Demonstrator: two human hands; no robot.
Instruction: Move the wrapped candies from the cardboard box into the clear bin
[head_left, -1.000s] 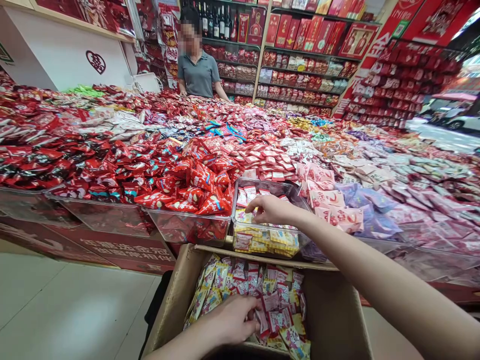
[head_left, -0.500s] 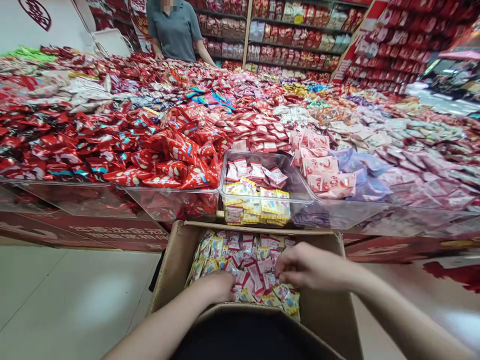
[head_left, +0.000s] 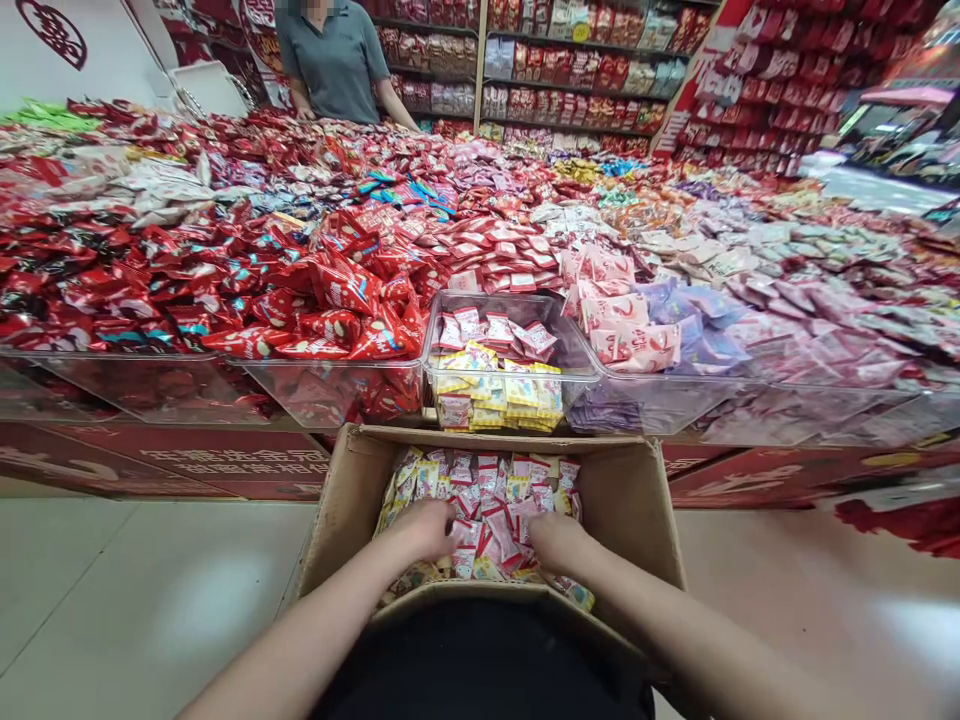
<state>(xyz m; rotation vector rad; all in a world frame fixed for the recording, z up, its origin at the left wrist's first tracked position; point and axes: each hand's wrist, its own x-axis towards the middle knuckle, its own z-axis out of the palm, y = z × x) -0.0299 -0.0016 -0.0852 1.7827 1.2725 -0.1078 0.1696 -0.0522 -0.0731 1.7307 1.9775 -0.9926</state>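
Both hands are down in the cardboard box [head_left: 637, 500], buried in small pink and yellow sweet packets [head_left: 491, 490]. The left hand [head_left: 424, 528] lies palm-down on the pile, fingers curled into the packets; the right hand [head_left: 555, 540], just beside it, does the same. Whether either has a packet clamped, I cannot tell. Just beyond the hands, a clear tray [head_left: 581, 350] on the tabletop [head_left: 150, 470] holds the same packets. Far beyond, a person in a grey shirt [head_left: 334, 60] stands.

1 head cam, looks fwd/down, close over cardboard box [head_left: 637, 500], display beyond.
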